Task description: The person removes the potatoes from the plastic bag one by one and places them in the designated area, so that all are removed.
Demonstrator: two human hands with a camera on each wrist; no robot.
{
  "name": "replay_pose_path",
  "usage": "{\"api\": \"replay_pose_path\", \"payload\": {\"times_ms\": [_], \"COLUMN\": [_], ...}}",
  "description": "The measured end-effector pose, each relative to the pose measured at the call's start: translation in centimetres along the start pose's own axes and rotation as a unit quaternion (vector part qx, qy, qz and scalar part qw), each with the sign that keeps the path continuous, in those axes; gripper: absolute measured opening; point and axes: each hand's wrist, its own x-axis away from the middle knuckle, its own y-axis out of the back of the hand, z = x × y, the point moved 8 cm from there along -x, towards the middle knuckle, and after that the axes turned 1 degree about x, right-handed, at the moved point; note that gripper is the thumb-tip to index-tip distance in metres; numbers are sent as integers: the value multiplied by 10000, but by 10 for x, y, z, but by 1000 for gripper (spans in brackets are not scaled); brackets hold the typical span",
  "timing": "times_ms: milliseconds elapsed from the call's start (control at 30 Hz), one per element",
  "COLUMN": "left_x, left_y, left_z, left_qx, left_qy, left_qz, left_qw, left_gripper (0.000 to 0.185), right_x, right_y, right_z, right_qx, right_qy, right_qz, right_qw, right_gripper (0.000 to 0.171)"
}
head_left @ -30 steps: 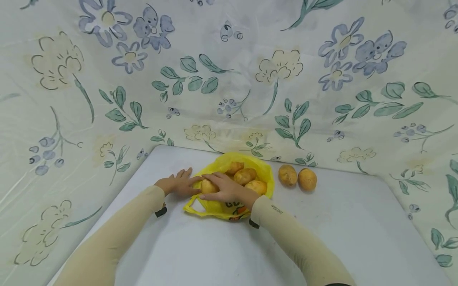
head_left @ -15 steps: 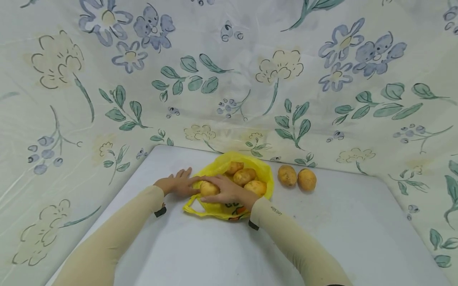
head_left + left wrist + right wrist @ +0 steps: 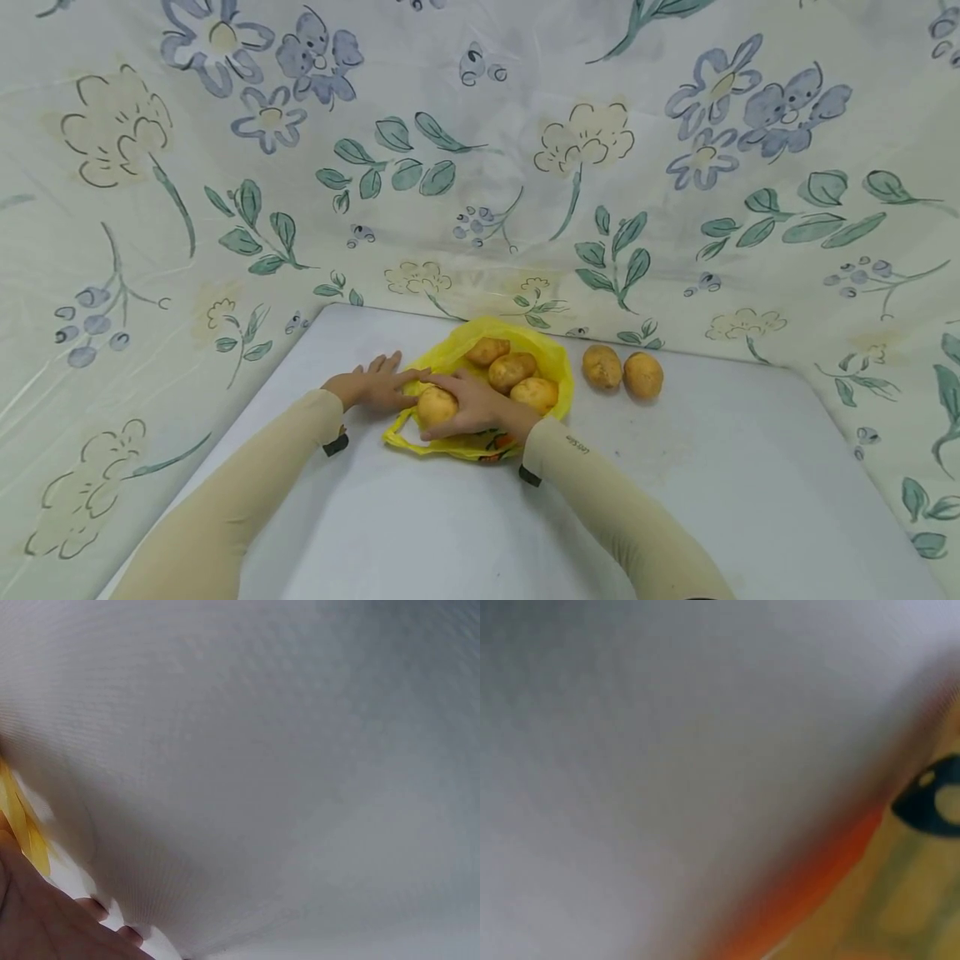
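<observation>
Yellow bag (image 3: 551, 360): three potatoes inside. Right hand (image 3: 480, 404) curls around a fourth potato (image 3: 437, 406) at the bag's mouth. Left hand (image 3: 375, 387), fingers flat, pins the bag's edge. Two potatoes (image 3: 622, 372) remain on the table (image 3: 750, 483).

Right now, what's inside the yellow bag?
The yellow bag holds three potatoes; the right hand grips a fourth potato at its mouth. Anything beneath them is hidden.

I count six potatoes: one (image 3: 437, 406) in my right hand (image 3: 480, 405), three (image 3: 512, 370) in the single yellow bag (image 3: 557, 363), two (image 3: 622, 372) loose on the one table (image 3: 720, 467). Two hands show, my left (image 3: 372, 388) included.
</observation>
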Motion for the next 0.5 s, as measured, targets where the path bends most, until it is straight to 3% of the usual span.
{"api": "replay_pose_path", "payload": {"times_ms": [267, 500], "left_x": [-3, -6], "left_y": [-1, -1], "left_z": [3, 3], "left_qx": [33, 67], "left_qy": [133, 85], "left_qz": [-18, 1], "left_qw": [9999, 9999], "left_gripper": [74, 68], "right_x": [1, -1], "right_y": [-2, -8], "right_z": [3, 4], "right_qx": [214, 86], "right_qy": [70, 292], "right_qz": [-35, 175], "right_qw": [9997, 9994], "right_gripper": [99, 97]}}
